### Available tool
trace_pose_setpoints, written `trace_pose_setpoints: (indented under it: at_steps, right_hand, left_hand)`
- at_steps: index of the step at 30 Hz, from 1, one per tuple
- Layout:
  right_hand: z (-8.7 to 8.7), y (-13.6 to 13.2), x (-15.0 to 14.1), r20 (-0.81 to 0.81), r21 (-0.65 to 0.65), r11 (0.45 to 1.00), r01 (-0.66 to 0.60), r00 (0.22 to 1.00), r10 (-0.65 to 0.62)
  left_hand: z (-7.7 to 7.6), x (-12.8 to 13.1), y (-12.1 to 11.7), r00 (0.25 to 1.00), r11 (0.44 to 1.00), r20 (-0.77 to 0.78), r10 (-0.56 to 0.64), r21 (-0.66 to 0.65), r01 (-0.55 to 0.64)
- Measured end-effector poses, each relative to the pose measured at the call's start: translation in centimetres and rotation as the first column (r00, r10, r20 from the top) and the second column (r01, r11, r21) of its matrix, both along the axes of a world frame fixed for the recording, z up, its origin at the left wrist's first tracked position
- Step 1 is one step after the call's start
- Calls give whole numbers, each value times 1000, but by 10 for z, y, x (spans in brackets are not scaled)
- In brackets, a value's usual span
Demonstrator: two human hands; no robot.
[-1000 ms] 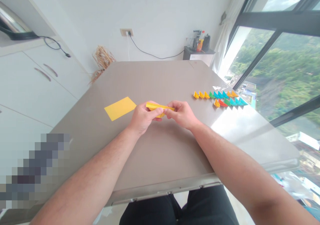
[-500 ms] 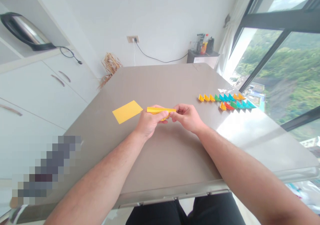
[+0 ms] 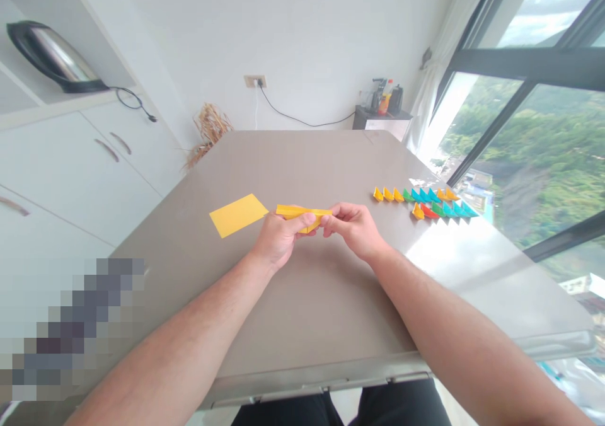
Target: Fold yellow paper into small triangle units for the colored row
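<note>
A folded piece of yellow paper [image 3: 295, 211] is held above the table, a long flat strip showing along its top. My left hand [image 3: 280, 237] grips its left and lower part, thumb pressed on the front face and fingers behind. At the right end, my right hand [image 3: 352, 225] pinches the same paper between thumb and fingers. Part of the fold is hidden by my fingers. Just left of my left hand, a flat yellow paper sheet [image 3: 237, 215] lies on the table.
The grey-brown table [image 3: 302, 161] fills the middle. On its right stand two rows of small folded paper boats [image 3: 418, 195] in yellow, green, blue, red and orange. A window [image 3: 543, 123] is at right; a kettle [image 3: 61, 57] sits on a shelf at left.
The view has shifted slightly as the head moved. Both hands keep hold of the folded yellow paper; my right hand has slid a little toward its right end.
</note>
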State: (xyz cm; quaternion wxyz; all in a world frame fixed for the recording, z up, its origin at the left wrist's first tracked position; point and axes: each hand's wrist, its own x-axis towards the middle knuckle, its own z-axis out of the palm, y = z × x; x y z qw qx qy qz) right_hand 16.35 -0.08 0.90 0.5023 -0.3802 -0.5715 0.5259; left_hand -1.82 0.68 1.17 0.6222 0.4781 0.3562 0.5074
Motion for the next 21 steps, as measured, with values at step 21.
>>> trace_pose_setpoints:
  at_steps: [21]
  right_hand:
    - [3, -2, -2, 61, 12, 999, 48, 997, -49]
  left_hand:
    - [-2, 6, 0, 997, 997, -44, 58, 50, -56]
